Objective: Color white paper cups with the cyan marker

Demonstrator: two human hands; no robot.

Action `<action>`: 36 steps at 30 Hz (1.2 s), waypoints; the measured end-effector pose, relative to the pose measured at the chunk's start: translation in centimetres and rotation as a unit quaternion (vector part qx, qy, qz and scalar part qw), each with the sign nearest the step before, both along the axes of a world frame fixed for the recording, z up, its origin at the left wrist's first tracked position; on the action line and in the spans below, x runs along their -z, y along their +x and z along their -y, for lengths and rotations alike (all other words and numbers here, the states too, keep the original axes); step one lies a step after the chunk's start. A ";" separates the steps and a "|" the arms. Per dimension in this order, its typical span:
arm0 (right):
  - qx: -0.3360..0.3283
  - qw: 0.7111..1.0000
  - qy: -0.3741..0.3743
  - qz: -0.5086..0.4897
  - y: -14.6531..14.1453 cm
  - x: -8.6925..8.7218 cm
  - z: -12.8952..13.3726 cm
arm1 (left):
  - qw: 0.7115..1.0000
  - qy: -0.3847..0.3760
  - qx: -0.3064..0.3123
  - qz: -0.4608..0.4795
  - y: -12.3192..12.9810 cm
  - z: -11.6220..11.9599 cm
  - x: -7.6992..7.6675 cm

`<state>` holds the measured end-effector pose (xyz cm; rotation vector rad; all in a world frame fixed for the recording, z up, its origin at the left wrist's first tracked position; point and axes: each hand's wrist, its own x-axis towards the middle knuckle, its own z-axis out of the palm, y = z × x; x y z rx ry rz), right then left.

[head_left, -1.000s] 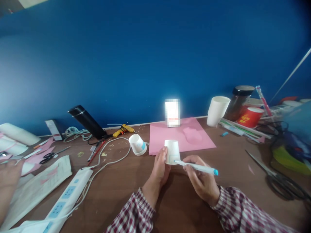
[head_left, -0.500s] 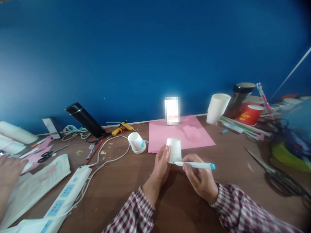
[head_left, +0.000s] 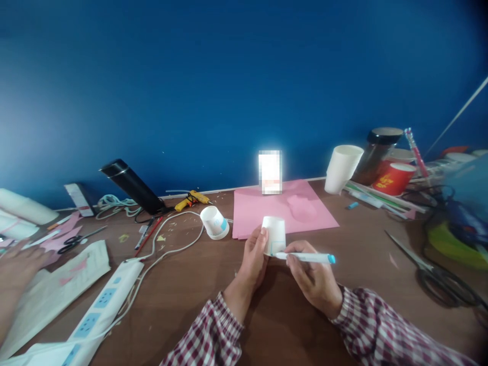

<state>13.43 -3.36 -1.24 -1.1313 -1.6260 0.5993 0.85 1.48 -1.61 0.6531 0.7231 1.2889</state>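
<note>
My left hand (head_left: pixel 253 259) holds a white paper cup (head_left: pixel 274 235) upside down, its thumb on the cup's side. Thin blue lines show on the cup's lower part. My right hand (head_left: pixel 314 279) grips a white marker (head_left: pixel 310 257) with a blue end, its tip touching the cup near the rim. A second white cup (head_left: pixel 212 221) with a blue patch stands upside down to the left. Behind the held cup lie pink sheets (head_left: pixel 259 208), with a pink cut piece (head_left: pixel 301 208) on top.
At the left are a power strip (head_left: pixel 91 315), a black bottle (head_left: pixel 131 185), a yellow glue gun (head_left: pixel 192 200) and another person's hand (head_left: pixel 19 274). Stacked cups (head_left: pixel 342 170), a blue cap (head_left: pixel 352 205), a red cup (head_left: pixel 392 179) and large scissors (head_left: pixel 430 274) lie at the right.
The marker has shifted slightly to the left against the cup. The other person's hand at the left has moved a little to the right.
</note>
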 end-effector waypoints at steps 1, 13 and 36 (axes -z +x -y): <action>0.002 1.000 -0.001 0.002 0.0 -0.1 0.0 | 1.000 0.001 0.001 0.000 0.0 0.0 0.0; 0.013 1.000 0.003 0.010 0.1 0.1 -0.1 | 1.000 -0.005 -0.023 0.008 0.2 -0.1 0.3; 0.012 1.000 0.000 0.002 0.5 0.2 -0.4 | 0.998 -0.029 -0.040 0.025 -0.1 -0.4 0.4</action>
